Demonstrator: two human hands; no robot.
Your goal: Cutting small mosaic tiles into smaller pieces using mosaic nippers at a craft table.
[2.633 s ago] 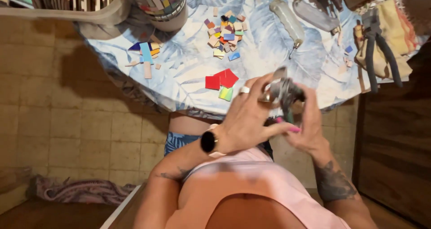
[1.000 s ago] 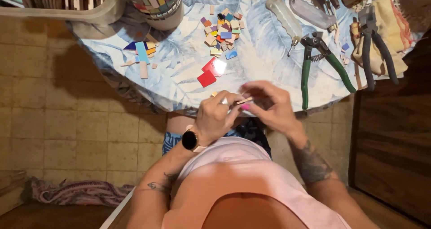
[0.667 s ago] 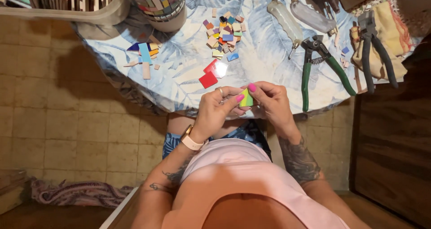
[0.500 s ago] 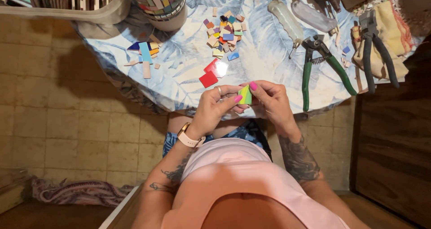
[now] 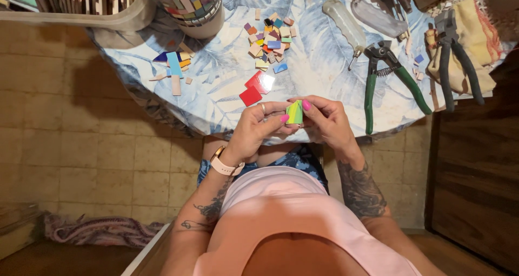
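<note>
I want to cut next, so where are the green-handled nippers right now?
In the head view, the green-handled nippers lie on the table to the right of the right hand, below a clear bottle.

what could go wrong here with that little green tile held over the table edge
1. The green tile is pinched only by fingertips of the left hand and right hand, right above the table edge; a slip could drop it to the floor.
2. Its cut edges may be sharp against bare fingers.
3. The green-handled nippers lie close beside the right hand, handles reaching the edge; an elbow nudge might knock them off.
</note>
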